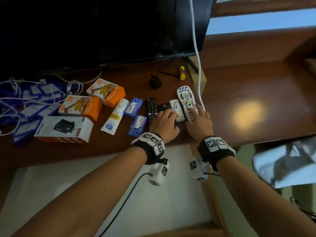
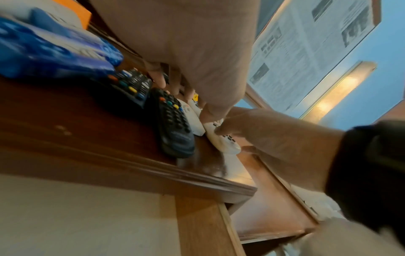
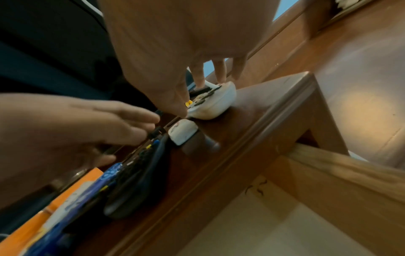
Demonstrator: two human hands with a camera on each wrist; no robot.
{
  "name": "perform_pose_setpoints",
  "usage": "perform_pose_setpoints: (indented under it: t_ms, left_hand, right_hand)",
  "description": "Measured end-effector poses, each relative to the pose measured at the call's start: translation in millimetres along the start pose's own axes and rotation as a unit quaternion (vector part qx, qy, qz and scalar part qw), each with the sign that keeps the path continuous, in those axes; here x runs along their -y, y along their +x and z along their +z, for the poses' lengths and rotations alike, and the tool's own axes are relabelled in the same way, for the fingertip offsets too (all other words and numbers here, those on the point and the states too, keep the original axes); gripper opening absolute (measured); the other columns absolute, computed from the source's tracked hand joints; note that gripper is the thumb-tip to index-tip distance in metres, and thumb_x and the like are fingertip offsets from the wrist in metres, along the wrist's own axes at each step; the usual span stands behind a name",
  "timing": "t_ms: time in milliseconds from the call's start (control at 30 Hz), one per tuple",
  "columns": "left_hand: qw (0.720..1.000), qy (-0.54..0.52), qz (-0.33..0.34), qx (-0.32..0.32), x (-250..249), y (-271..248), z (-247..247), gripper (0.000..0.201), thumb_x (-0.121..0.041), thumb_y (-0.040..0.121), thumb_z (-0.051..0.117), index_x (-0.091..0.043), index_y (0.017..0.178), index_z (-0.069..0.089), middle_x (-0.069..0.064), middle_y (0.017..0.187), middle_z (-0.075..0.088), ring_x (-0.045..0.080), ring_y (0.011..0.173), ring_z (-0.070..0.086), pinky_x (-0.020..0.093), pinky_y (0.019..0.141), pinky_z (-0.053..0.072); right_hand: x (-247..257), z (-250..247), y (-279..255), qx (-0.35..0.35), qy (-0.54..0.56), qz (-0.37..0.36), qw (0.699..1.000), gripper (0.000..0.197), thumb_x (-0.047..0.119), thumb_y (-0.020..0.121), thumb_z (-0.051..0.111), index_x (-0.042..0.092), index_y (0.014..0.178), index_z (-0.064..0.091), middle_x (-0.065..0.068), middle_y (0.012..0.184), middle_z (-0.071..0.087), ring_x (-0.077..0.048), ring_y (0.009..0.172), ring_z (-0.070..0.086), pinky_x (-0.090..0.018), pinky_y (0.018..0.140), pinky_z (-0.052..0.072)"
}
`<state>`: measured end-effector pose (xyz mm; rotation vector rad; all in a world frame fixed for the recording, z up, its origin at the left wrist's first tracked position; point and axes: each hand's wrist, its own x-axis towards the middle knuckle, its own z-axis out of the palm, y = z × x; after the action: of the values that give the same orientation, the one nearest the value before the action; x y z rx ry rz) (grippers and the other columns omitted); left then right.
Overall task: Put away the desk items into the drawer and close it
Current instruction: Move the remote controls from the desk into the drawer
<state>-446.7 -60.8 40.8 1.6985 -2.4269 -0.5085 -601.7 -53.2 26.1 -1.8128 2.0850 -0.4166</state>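
Several remotes lie side by side near the desk's front edge: a long black remote [image 1: 151, 108], a rounded black remote [image 1: 164, 106] [image 2: 173, 124], a small white remote [image 1: 176, 108] [image 3: 183, 132] and a large white remote [image 1: 185, 98] [image 3: 213, 102]. My left hand [image 1: 165, 121] hovers over the rounded black remote, its outstretched fingers reaching the small white one. My right hand [image 1: 196, 119] has its fingertips on the large white remote's buttons and its thumb at the near left edge. All the remotes lie flat. Below the desk edge a drawer [image 1: 215, 202] with a pale bottom stands pulled out.
To the left are two blue soap packs [image 1: 133, 106], a lotion tube [image 1: 116, 115], two orange boxes [image 1: 80, 106], a white box [image 1: 63, 129] and tangled cables [image 1: 25, 103]. Behind are a TV [image 1: 102, 28], a glue stick [image 1: 182, 72], a black plug [image 1: 154, 82] and a hanging white cable [image 1: 198, 65].
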Motion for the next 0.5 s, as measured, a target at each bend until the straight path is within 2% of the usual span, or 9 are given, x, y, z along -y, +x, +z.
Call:
perform_pose_setpoints:
  t_ms: [67,133,200,300,400,500]
  left_hand:
    - [0.999,0.030,-0.019,0.033,-7.9,20.3,4.6,0.063,-0.037,0.085,0.057,-0.023,0.142,0.035,0.000,0.155,0.021,0.026,0.140,0.020,0.044,0.110,0.028]
    - [0.996,0.057,-0.033,0.063,-13.1,37.1,8.8,0.078,-0.045,0.083,0.061,-0.023,0.147,0.024,0.001,0.159,0.008,0.026,0.144,0.009,0.049,0.112,0.023]
    - [0.991,0.078,-0.042,0.097,-15.7,52.5,10.6,0.093,-0.052,0.077,0.066,-0.023,0.150,0.015,0.002,0.160,0.000,0.026,0.146,0.002,0.051,0.113,0.017]
    - [0.984,0.078,-0.071,0.142,-14.3,71.0,6.7,0.106,-0.057,0.071,0.070,-0.021,0.151,0.011,0.006,0.161,-0.007,0.028,0.147,-0.004,0.051,0.114,0.011]
    - [0.982,0.070,-0.090,0.152,-13.4,78.4,4.1,0.104,-0.052,0.069,0.072,-0.021,0.149,0.013,0.009,0.161,-0.001,0.028,0.147,0.001,0.050,0.114,0.010]
    - [0.987,0.091,-0.071,0.110,-12.2,77.0,7.7,0.096,-0.052,0.069,0.071,-0.022,0.144,0.020,0.009,0.152,0.023,0.027,0.141,0.019,0.046,0.110,0.019]
  right_hand:
    - [-3.0,0.8,2.2,0.026,-0.003,0.001,1.000,0.059,0.029,0.085,0.059,0.026,0.141,0.040,-0.003,0.156,0.023,-0.032,0.139,0.024,-0.047,0.110,0.030]
    - [-6.9,2.5,0.9,0.036,-0.007,-0.001,0.999,0.061,0.031,0.085,0.060,0.027,0.142,0.039,-0.002,0.156,0.022,-0.030,0.139,0.024,-0.048,0.108,0.029]
    - [-11.6,4.1,-2.3,0.025,-0.004,-0.006,1.000,0.059,0.031,0.084,0.059,0.028,0.140,0.040,-0.001,0.155,0.024,-0.029,0.137,0.028,-0.048,0.105,0.034]
    - [-17.9,8.0,-13.3,0.009,-0.001,-0.029,1.000,0.055,0.029,0.081,0.061,0.026,0.133,0.046,-0.003,0.150,0.029,-0.031,0.128,0.039,-0.047,0.098,0.042]
    - [-23.9,10.9,-26.0,-0.007,0.010,-0.041,0.999,0.052,0.023,0.077,0.067,0.020,0.126,0.052,-0.007,0.144,0.034,-0.035,0.119,0.046,-0.045,0.091,0.046]
    - [-24.4,13.8,-39.8,-0.054,0.023,-0.039,0.998,0.047,0.014,0.069,0.070,0.014,0.114,0.056,-0.012,0.132,0.043,-0.037,0.107,0.051,-0.043,0.081,0.051]
